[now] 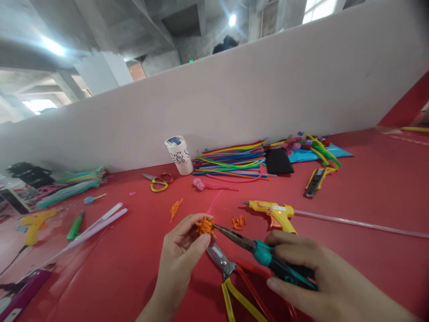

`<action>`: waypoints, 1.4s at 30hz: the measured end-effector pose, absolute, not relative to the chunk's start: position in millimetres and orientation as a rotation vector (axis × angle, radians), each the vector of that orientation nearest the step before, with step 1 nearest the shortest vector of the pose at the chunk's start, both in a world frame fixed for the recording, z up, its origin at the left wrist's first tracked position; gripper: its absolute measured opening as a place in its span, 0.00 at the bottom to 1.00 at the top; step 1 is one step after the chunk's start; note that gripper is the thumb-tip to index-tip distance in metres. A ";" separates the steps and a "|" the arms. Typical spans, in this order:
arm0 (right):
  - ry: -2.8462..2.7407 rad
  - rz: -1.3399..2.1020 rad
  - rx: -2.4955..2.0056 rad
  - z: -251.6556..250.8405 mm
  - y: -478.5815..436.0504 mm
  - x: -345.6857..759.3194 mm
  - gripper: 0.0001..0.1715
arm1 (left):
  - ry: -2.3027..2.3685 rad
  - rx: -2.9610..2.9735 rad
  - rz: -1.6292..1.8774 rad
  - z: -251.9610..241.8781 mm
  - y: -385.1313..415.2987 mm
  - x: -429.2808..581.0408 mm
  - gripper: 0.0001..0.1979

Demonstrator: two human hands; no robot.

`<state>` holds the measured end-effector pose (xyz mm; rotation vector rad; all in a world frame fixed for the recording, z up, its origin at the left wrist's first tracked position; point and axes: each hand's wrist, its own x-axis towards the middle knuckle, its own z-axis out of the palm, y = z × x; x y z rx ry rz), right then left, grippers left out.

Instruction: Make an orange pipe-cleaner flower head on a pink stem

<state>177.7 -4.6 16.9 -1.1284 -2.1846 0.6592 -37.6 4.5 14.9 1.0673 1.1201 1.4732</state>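
Note:
My left hand [182, 255] pinches a small orange flower-like cluster [204, 226] between thumb and fingers. My right hand [308, 268] is wrapped round the teal-and-black handles of needle-nose pliers [263, 254], whose tips meet the right side of the cluster. I cannot tell if the jaws grip a piece of it. Beneath both hands lie large scissors [228, 268] with red and yellow handles. A small heap of orange pieces [239, 222] rests just beyond the pliers, and another orange bit [176, 208] lies farther left.
A yellow glue gun [271, 210] with a long clear stick lies right of centre. Behind are a white cup [179, 154], pipe cleaners [231, 158], small scissors [157, 182] and a box cutter [315, 181]. A pink hair straightener [97, 226] lies left. A white partition [234, 98] stands behind.

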 end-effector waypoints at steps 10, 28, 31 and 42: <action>-2.188 -0.104 -0.966 12.1 -3.5 175.0 0.14 | 1.099 0.958 1.434 16.5 4.1 -35.0 0.09; -2.246 -0.894 -0.940 9.4 -4.3 183.0 0.19 | 1.090 0.900 1.341 27.9 -3.4 -29.6 0.07; -2.233 -0.891 -0.946 10.6 -3.9 183.1 0.19 | 1.080 0.902 1.349 27.1 -2.7 -29.9 0.07; -2.228 -0.596 -0.937 1.5 -2.0 189.5 0.07 | 0.994 0.807 1.450 23.6 6.2 -36.4 0.09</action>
